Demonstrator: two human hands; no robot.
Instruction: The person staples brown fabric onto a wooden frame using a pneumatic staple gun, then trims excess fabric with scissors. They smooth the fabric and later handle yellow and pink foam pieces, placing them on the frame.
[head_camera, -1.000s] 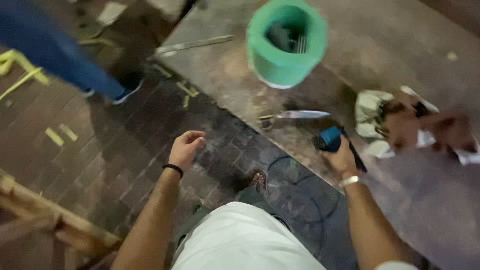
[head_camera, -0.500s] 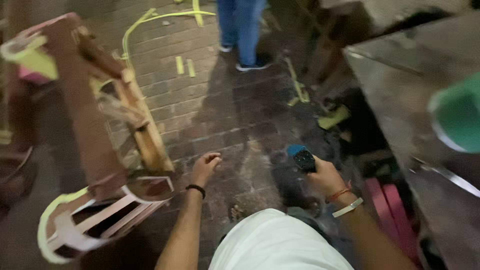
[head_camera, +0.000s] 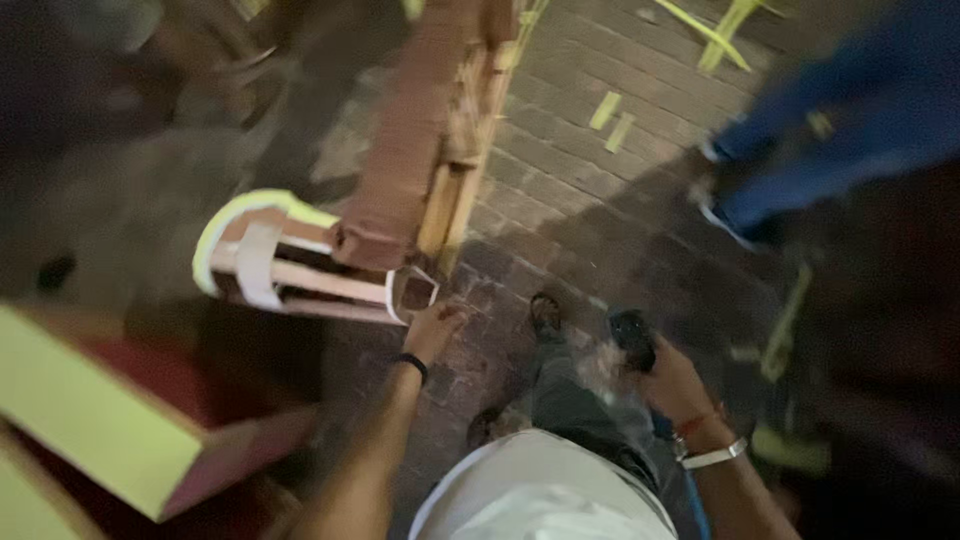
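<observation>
I see a thin black band on my left wrist (head_camera: 411, 366). My right wrist (head_camera: 705, 440) wears a red thread and a silver bracelet. A white shirt (head_camera: 540, 495) covers my torso, over dark trousers (head_camera: 570, 405) and sandals (head_camera: 545, 315).

Place: a furniture or carpentry workshop.
Floor: dark brick paving (head_camera: 600, 200) with yellow-green offcuts (head_camera: 612, 108).
Work pieces: unfinished wooden furniture frames (head_camera: 420, 170) with yellow-green edging.

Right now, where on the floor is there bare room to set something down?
Bare brick floor lies between the wooden frame and the other person's blue leg. It is crowded near the left hand, which reaches the frame's end; the right hand holds a dark tool.
</observation>
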